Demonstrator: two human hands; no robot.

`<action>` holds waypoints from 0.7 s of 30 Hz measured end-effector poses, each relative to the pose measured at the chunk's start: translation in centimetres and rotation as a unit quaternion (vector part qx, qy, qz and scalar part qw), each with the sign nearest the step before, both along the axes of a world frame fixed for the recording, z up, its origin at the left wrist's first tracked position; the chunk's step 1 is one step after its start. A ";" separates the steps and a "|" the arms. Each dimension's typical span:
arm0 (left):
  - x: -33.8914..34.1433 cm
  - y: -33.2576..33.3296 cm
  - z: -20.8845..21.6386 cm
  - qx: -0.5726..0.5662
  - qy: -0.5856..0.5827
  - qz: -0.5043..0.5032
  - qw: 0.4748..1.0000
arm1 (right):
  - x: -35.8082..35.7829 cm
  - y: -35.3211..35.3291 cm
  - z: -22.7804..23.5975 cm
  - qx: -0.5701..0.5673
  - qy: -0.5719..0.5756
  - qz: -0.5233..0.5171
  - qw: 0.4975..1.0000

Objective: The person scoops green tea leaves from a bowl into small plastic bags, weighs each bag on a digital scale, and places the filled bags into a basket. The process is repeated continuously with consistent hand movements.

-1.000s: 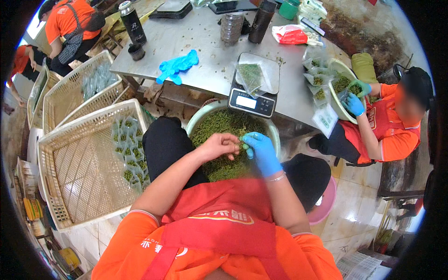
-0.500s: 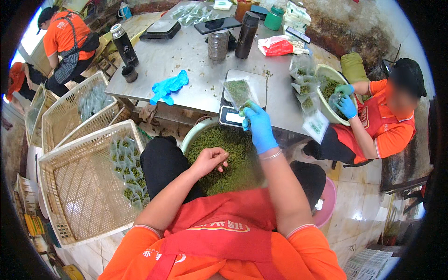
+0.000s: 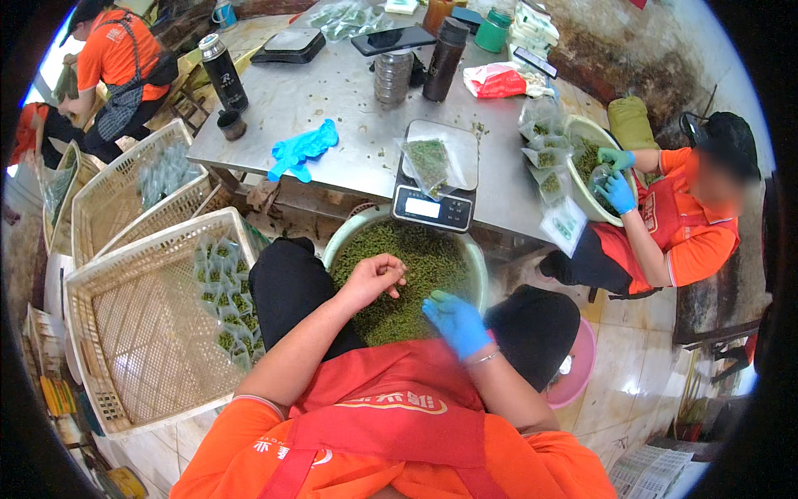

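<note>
A pale tub (image 3: 335, 253) of small green buds or granules stands between my knees. Over its contents hovers my bare left hand (image 3: 374, 278), fingers loosely bent and apart, nothing visible in them. At the tub's right side, my right hand (image 3: 457, 323) in a blue glove has its fingers stretched out and holds nothing I can see. A clear plastic bag (image 3: 428, 165) partly filled with the green material lies on the pan of a digital scale (image 3: 433, 208) at the table's near edge.
The metal table (image 3: 357, 158) bears a loose blue glove (image 3: 303, 150), a black flask (image 3: 223, 73), a dark bottle (image 3: 445, 60) and a phone (image 3: 392, 41). A plastic crate (image 3: 154, 324) with filled bags stands left. Right, a co-worker (image 3: 665, 208) handles a bag over another tub (image 3: 579, 133).
My right hand has let go of the bag, leaving it on the scale, and has come down toward me to the tub. My left hand has barely moved.
</note>
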State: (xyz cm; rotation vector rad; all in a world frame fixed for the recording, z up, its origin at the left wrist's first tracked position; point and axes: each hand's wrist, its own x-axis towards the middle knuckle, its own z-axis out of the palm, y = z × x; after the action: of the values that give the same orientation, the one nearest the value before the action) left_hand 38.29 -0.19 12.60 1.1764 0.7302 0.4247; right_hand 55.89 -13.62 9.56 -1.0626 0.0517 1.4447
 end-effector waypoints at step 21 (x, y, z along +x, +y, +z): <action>0.2 -0.8 1.7 -0.010 0.000 -0.023 1.000 | -1.5 3.8 4.5 0.096 -0.282 0.168 0.940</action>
State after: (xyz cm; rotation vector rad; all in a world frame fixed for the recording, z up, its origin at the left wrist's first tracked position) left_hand 38.52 -0.98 14.29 1.1732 0.7055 0.3784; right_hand 54.41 -9.87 14.05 -1.3276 -0.7000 1.3550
